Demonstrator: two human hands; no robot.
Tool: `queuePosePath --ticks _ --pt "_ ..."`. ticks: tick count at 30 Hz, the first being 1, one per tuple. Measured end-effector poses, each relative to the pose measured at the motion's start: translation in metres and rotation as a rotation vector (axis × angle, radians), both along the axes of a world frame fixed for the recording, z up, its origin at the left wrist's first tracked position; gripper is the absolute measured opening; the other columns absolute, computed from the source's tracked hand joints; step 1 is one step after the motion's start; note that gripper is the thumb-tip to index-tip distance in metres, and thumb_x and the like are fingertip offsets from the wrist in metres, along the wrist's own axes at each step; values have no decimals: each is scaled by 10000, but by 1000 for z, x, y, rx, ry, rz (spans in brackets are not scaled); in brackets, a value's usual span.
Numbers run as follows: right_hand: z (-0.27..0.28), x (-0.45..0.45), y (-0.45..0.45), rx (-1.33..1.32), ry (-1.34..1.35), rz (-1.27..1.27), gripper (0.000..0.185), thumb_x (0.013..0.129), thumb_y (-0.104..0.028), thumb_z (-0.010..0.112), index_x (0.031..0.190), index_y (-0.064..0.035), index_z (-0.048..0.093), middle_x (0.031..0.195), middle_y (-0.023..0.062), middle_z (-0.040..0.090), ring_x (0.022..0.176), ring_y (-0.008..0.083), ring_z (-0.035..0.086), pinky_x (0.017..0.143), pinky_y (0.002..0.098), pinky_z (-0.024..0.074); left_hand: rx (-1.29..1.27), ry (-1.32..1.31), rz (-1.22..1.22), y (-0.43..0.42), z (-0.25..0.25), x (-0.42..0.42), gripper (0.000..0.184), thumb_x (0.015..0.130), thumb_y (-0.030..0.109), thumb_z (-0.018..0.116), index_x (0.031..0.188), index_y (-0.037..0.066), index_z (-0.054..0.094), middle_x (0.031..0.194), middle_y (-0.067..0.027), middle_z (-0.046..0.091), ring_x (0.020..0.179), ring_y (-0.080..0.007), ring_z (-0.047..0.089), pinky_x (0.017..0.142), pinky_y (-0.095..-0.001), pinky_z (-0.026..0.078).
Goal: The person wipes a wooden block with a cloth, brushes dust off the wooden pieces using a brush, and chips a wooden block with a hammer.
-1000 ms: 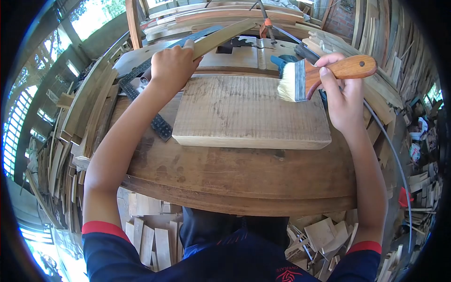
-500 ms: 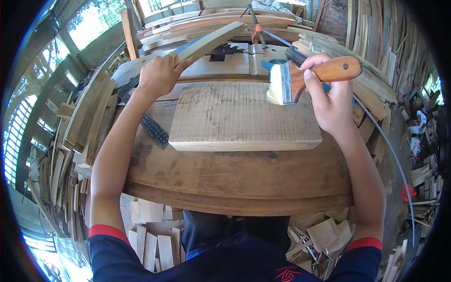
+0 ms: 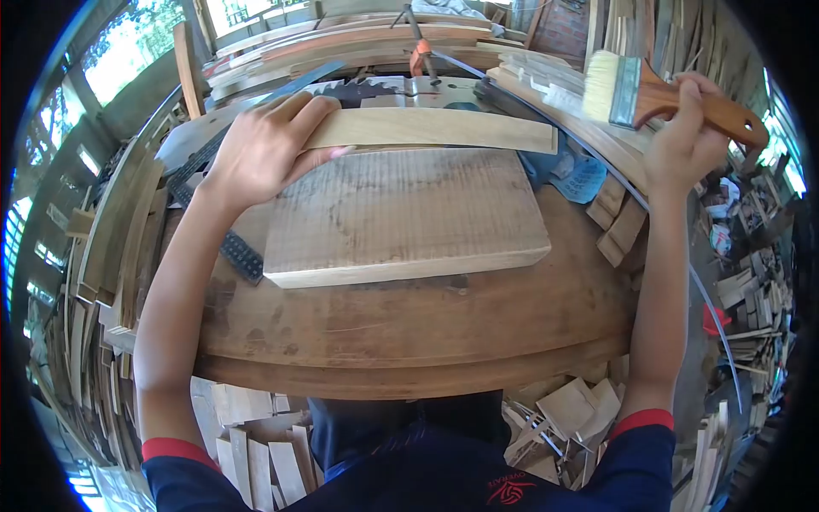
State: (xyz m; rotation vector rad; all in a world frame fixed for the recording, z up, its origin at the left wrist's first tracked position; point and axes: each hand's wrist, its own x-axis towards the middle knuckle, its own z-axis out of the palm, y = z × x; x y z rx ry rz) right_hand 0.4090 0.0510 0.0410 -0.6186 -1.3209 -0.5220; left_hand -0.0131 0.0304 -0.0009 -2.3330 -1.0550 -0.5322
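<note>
My left hand (image 3: 269, 149) is closed around the left end of a pale wooden strip (image 3: 435, 130). The strip extends to the right along the far edge of a thick wooden block (image 3: 409, 209), whose top has dark stains. Whether the strip touches the block I cannot tell. My right hand (image 3: 689, 141) grips the handle of a wide paintbrush (image 3: 627, 90), raised at the upper right, with its pale bristles pointing left. The block lies flat on a brown wooden worktop (image 3: 418, 333).
A dark perforated strip (image 3: 241, 256) lies left of the block. Behind is an orange tool or clamp (image 3: 420, 58), with stacked planks (image 3: 341, 51) farther back. A blue item (image 3: 580, 177) and small wood pieces (image 3: 623, 230) are to the right. Offcuts (image 3: 273, 456) lie below the worktop.
The wooden strip has swung down from a slanted, raised position to lie nearly level behind the block. My right hand has lifted the paintbrush up and to the right, away from the block.
</note>
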Motion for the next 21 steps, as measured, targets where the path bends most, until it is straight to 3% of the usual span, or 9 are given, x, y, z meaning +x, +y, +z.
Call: queuePosePath --ticks 2,3,7,10,14,15,18,21 --pt "-5 0 7 -5 -44 -97 198 996 -187 624 974 -18 725 804 98 717 661 182 677 649 332 533 -15 -10 -18 1 -1 -1 525 939 455 691 1233 29 603 966 -166 647 850 -369 663 714 -445 529" --pt "-5 0 7 2 -157 -126 207 988 -200 621 945 -26 725 755 110 720 673 228 711 666 360 547 -29 -30 -36 2 -1 -3 533 930 459 700 1236 33 607 969 -159 638 836 -362 659 711 -443 525" --pt "-10 -23 -8 -317 -323 -154 235 977 -221 616 869 -34 709 701 174 680 665 343 704 654 431 541 -96 -83 -62 -3 3 4 562 898 468 731 1250 42 628 957 -143 625 783 -337 636 692 -433 508" --pt "-18 -35 -8 -410 -455 -174 249 980 -219 614 865 -14 696 655 169 649 612 346 679 608 449 513 -51 -102 -124 -6 5 10 562 922 524 702 1165 17 688 942 -121 675 688 -291 659 603 -392 529" --pt "-31 -64 -21 -449 -402 145 190 980 -159 639 876 -6 681 634 119 636 547 241 639 536 393 478 -106 -145 -139 -1 0 9 537 863 424 792 1179 4 685 966 -135 685 730 -292 670 649 -385 537" --pt "-39 -71 -18 -394 -369 258 158 982 -134 648 895 -9 689 657 86 651 543 163 628 515 341 463 -160 -176 -144 -1 -1 8 530 840 367 822 1200 6 677 980 -143 680 758 -294 669 680 -389 531" --pt "-40 -84 -32 -429 -416 373 164 994 -135 636 924 -3 703 676 73 662 536 137 615 506 332 458 -297 -269 -159 1 -3 9 532 784 253 887 1195 -5 667 998 -141 686 808 -257 677 731 -374 533" --pt "-43 -82 -25 -418 -417 303 160 987 -142 640 931 -7 704 696 97 665 564 195 627 538 379 482 -466 -334 -119 -1 2 10 511 769 224 910 1149 -13 664 1000 -113 694 840 -197 674 754 -346 537"
